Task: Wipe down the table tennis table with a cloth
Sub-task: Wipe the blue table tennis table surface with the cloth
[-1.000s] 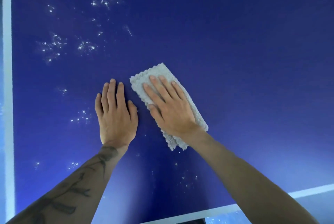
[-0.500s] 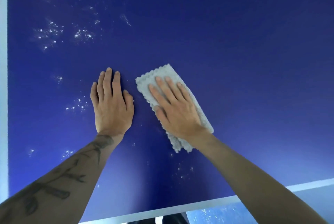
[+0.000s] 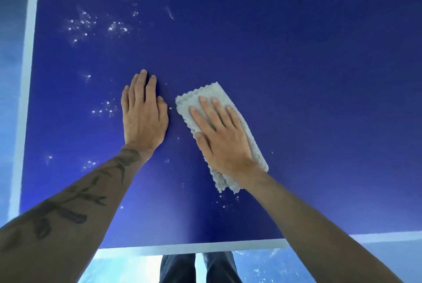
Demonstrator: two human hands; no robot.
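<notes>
The right hand (image 3: 225,139) lies flat with its fingers straight and slightly spread, palm down, pressing on a pale grey, fluffy, folded rectangular cloth (image 3: 205,93). The left hand (image 3: 142,116) is also flat, fingers straight and close together, and rests palm down on the bare surface just beside the cloth, with a narrow strip of blue between them; it holds nothing. The cloth sits on the dark blue table tennis table (image 3: 296,77), near the middle of the view, its long side running at a slant from far left to near right. Its far end shows beyond the fingertips and its frayed near end shows beside the wrist. The left forearm (image 3: 75,203) bears dark tattoos; the right forearm (image 3: 319,225) is bare. Clusters of small white specks (image 3: 114,28) dot the table top to the far left, with more just left of the left hand and a few near the cloth's near end. A white border line (image 3: 28,77) runs along the table's left edge and another (image 3: 194,247) along its near edge. Below the near edge, two legs in dark trousers (image 3: 178,269) stand on a pale blue floor (image 3: 127,266).
</notes>
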